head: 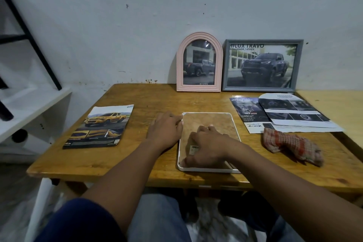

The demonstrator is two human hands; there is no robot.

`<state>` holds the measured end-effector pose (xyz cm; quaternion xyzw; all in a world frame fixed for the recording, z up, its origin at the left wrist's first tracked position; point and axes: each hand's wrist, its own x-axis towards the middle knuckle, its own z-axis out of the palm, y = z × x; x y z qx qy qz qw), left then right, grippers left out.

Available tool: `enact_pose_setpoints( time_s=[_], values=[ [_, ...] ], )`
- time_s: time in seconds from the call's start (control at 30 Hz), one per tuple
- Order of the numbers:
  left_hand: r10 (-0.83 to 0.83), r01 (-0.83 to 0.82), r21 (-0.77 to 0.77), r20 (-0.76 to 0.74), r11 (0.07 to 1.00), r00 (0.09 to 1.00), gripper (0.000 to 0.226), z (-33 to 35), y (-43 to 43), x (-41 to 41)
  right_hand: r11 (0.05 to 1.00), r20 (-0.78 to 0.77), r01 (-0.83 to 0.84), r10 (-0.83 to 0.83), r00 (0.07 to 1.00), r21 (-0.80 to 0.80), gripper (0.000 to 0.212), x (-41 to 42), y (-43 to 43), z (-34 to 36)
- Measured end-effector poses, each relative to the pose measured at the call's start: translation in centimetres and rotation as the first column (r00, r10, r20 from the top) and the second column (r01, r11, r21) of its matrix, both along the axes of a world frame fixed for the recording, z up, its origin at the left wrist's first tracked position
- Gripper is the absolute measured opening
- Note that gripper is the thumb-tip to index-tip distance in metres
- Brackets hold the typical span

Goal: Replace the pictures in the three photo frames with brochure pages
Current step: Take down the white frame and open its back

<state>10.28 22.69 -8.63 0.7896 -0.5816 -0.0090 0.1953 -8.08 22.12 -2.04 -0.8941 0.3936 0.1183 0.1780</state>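
This is looking like a plain room in a home rather than a workplace. A small wooden surface (153, 100) is sitting pushed against a painted wall (98, 25) that is showing scuffs, dark specks and stains along its foot. At the left a white shelf (29, 108) is standing beside it, with a black rack (29, 35) slanting up over it. A pink frame (199, 63) and a grey frame (262, 65) are leaning on the wall at the far edge. A car brochure (100, 125) is lying at the left, loose pages (290, 112) at the right, and a checked cloth (292, 146) is lying crumpled near them. The person is sitting at the near edge over a marbled floor (208, 226).
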Motion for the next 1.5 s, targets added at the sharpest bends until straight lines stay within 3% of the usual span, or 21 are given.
enact_pose_setpoints(
  time_s=[0.13,0.33,0.47,0.53,0.63,0.7,0.77,0.9,1.0,1.1,1.5],
  values=[
    [0.005,-0.005,0.016,-0.003,1.0,1.0,0.044,0.0,0.0,0.0,1.0,0.008,0.022,-0.022,1.0,0.001,0.083,0.3,0.4,0.0],
    [0.016,-0.015,0.015,-0.014,1.0,1.0,0.043,0.2,-0.1,-0.3,1.0,-0.1,0.025,-0.025,0.995,0.004,0.109,2.3,-0.5,-0.1],
    [0.017,-0.017,0.014,-0.012,1.0,1.0,0.043,0.3,-0.1,-0.3,0.997,-0.064,0.045,-0.049,0.997,-0.066,0.106,2.8,0.0,-0.6],
    [0.016,-0.015,0.014,-0.012,1.0,1.0,0.043,0.2,-0.1,-0.2,0.988,-0.034,0.012,-0.018,0.999,-0.156,0.096,2.4,1.1,-0.7],
    [0.022,-0.021,0.034,-0.019,0.999,1.0,0.043,0.1,-0.2,-0.1,0.942,0.06,-0.043,0.067,0.996,-0.332,0.063,1.6,2.8,-0.3],
    [0.032,-0.031,0.044,-0.025,0.999,0.999,0.043,0.1,-0.4,-0.1,0.893,0.115,-0.08,0.145,0.983,-0.443,0.038,1.3,3.9,-0.1],
    [0.037,-0.035,0.048,-0.026,0.998,0.999,0.043,0.1,-0.5,-0.1,0.827,0.135,-0.136,0.247,0.96,-0.546,0.028,0.9,4.6,-0.3],
    [0.039,-0.038,0.04,-0.022,0.998,0.999,0.043,0.2,-0.5,-0.2,0.713,0.061,-0.271,0.403,0.913,-0.647,0.022,0.3,5.1,-1.1],
    [0.039,-0.038,0.038,-0.024,0.999,0.999,0.043,0.3,-0.3,-0.3,0.657,-0.077,-0.318,0.368,0.927,-0.683,0.017,0.1,5.0,-1.5],
    [0.04,-0.039,0.03,-0.034,0.999,0.999,0.042,0.3,-0.3,-0.3,0.588,0.002,-0.281,0.432,0.902,-0.758,0.018,-0.3,4.1,-3.5],
    [0.029,-0.027,0.049,-0.038,0.998,0.999,0.046,0.1,0.1,-0.2,0.592,0.243,-0.163,0.544,0.803,-0.789,0.023,-1.6,2.4,-4.6]
  ],
)
